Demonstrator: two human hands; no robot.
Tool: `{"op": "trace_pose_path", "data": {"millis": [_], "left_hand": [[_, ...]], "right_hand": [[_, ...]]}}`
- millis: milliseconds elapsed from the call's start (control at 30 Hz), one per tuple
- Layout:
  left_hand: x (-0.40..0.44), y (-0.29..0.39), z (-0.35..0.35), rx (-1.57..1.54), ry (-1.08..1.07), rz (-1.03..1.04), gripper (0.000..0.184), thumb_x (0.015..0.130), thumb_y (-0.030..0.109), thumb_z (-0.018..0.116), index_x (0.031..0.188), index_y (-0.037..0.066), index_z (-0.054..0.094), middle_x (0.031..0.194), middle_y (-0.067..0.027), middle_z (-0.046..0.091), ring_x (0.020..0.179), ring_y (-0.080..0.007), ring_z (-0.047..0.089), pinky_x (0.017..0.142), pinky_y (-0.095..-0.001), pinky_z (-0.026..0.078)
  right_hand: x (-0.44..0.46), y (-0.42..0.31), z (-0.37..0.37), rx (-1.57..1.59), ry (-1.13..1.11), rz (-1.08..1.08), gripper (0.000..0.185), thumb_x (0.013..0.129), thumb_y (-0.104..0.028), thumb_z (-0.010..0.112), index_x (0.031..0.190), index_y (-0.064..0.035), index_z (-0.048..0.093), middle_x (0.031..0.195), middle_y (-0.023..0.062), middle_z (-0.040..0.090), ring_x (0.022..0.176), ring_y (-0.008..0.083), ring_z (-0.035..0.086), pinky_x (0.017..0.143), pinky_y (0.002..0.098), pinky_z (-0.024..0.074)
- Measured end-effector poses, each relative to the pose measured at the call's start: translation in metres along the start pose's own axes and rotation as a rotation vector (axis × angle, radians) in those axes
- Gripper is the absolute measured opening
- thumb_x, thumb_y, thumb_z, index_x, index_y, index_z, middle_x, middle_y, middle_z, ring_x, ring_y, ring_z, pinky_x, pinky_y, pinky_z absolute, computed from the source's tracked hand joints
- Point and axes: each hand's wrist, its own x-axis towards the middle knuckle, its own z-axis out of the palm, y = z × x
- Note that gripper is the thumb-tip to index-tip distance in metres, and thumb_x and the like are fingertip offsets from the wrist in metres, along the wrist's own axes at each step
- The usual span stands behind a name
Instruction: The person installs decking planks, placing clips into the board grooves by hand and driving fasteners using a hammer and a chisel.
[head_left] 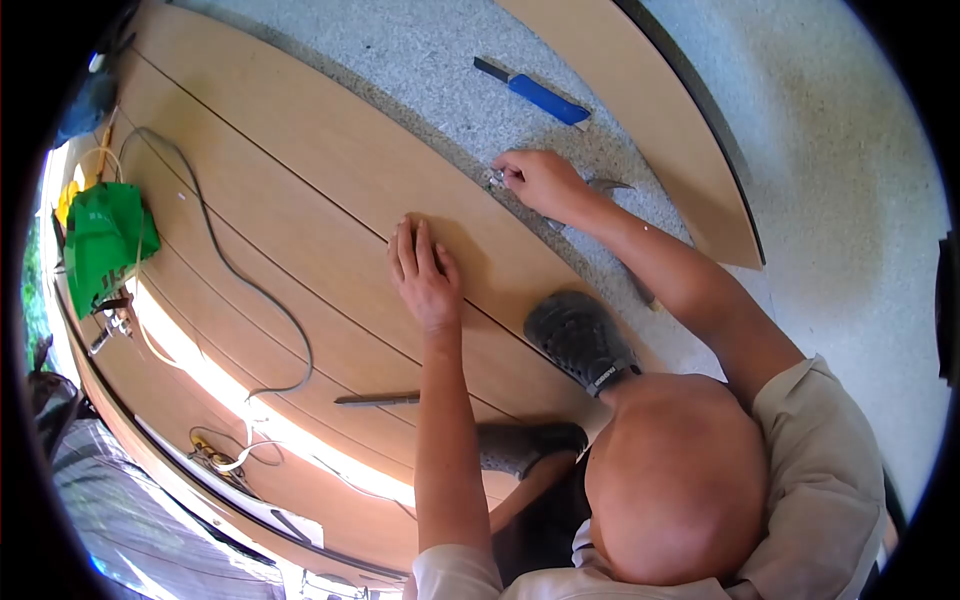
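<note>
My left hand point(428, 278) lies flat on the light wooden boards point(300, 190), its fingers a little apart over a dark seam. Beyond the boards' edge, my right hand point(540, 183) is closed in a pinch on small shiny metal pieces point(497, 177) above the speckled floor. A hammer point(608, 186) lies on the floor, partly hidden beneath my right wrist. Further forward is a blue-handled tool point(540, 98) with a dark flat end.
A curved wooden panel point(650, 90) lies at the right. On the boards are a green bag point(105, 240), a grey cable point(235, 270), a dark slim tool point(375, 399) and yellow-ended wires point(205, 447). My dark shoe point(575, 335) rests near the boards' edge.
</note>
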Motion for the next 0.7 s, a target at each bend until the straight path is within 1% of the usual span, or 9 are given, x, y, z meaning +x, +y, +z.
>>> {"op": "trace_pose_path", "data": {"millis": [133,233,300,333,400,533,600,633,700], "left_hand": [[0.001,0.001,0.003,0.01,0.02,0.002,0.038,0.096,0.012,0.058,0.132,0.003,0.064,0.146,-0.0163,0.057,0.132,-0.0401,0.052,0.112,-0.05,0.042],[0.001,0.0,0.003,0.022,0.024,0.017,0.038,0.095,0.011,0.058,0.132,0.002,0.064,0.145,-0.0165,0.057,0.132,-0.04,0.053,0.112,-0.05,0.043],[0.001,0.0,0.004,0.026,0.025,0.02,0.038,0.095,0.011,0.058,0.131,0.002,0.065,0.145,-0.0166,0.058,0.132,-0.04,0.053,0.111,-0.05,0.043],[0.002,0.0,0.005,0.021,0.036,0.024,0.038,0.095,0.011,0.059,0.131,0.002,0.064,0.145,-0.0167,0.058,0.132,-0.04,0.053,0.111,-0.05,0.043],[0.001,0.001,0.005,0.015,0.043,0.023,0.038,0.094,0.01,0.059,0.131,0.002,0.064,0.145,-0.0167,0.058,0.132,-0.04,0.053,0.112,-0.0499,0.043],[0.0,0.002,0.004,0.05,0.02,0.005,0.04,0.092,0.01,0.06,0.132,0.002,0.064,0.145,-0.017,0.057,0.133,-0.04,0.052,0.112,-0.0505,0.043],[0.004,0.001,0.006,0.058,0.028,0.009,0.041,0.092,0.01,0.06,0.132,0.002,0.064,0.146,-0.0171,0.056,0.133,-0.0399,0.052,0.112,-0.0508,0.042],[0.003,0.001,0.007,0.053,0.035,0.012,0.041,0.092,0.01,0.06,0.132,0.002,0.064,0.146,-0.0169,0.056,0.133,-0.0399,0.052,0.112,-0.0511,0.042],[0.0,0.001,0.006,0.049,0.038,0.013,0.041,0.091,0.01,0.06,0.131,0.002,0.064,0.146,-0.0168,0.056,0.133,-0.0398,0.052,0.113,-0.0513,0.042]], "right_hand": [[-0.011,-0.004,0.009,0.084,-0.03,0.067,0.023,0.092,-0.012,0.062,0.111,-0.0073,0.074,0.093,0.0197,0.073,0.088,0.0391,0.071,0.078,0.0473,0.056],[-0.011,-0.005,0.019,0.036,0.047,0.092,0.023,0.091,-0.012,0.062,0.111,-0.0081,0.074,0.096,0.0197,0.074,0.089,0.0396,0.071,0.078,0.0479,0.0558],[-0.007,-0.004,0.021,-0.006,0.03,0.058,0.025,0.092,-0.011,0.063,0.115,-0.0085,0.073,0.1,0.0182,0.075,0.088,0.0378,0.072,0.077,0.0446,0.0567],[-0.006,-0.004,0.023,-0.008,0.029,0.06,0.025,0.092,-0.011,0.063,0.115,-0.0085,0.073,0.1,0.0182,0.075,0.088,0.0378,0.072,0.077,0.0446,0.0567],[-0.006,-0.006,0.027,-0.005,0.072,0.042,0.023,0.089,-0.01,0.063,0.108,-0.0082,0.075,0.098,0.0193,0.074,0.09,0.0394,0.071,0.08,0.048,0.0561],[-0.004,-0.002,0.032,-0.032,0.103,-0.004,0.021,0.089,-0.01,0.064,0.105,-0.0074,0.077,0.098,0.0188,0.074,0.091,0.039,0.071,0.081,0.0476,0.0567],[-0.001,0.0,0.028,0.0,0.044,-0.016,0.022,0.091,-0.008,0.065,0.109,-0.0055,0.077,0.101,0.0184,0.075,0.093,0.0365,0.073,0.081,0.0418,0.058],[0.0,0.001,0.027,0.0,0.044,-0.018,0.022,0.091,-0.008,0.065,0.109,-0.0055,0.077,0.101,0.0184,0.075,0.093,0.0365,0.073,0.081,0.0418,0.058],[-0.003,0.001,0.028,0.077,0.051,0.058,0.022,0.09,-0.008,0.066,0.11,-0.0047,0.077,0.103,0.0177,0.076,0.094,0.034,0.075,0.083,0.0398,0.0583]]}}
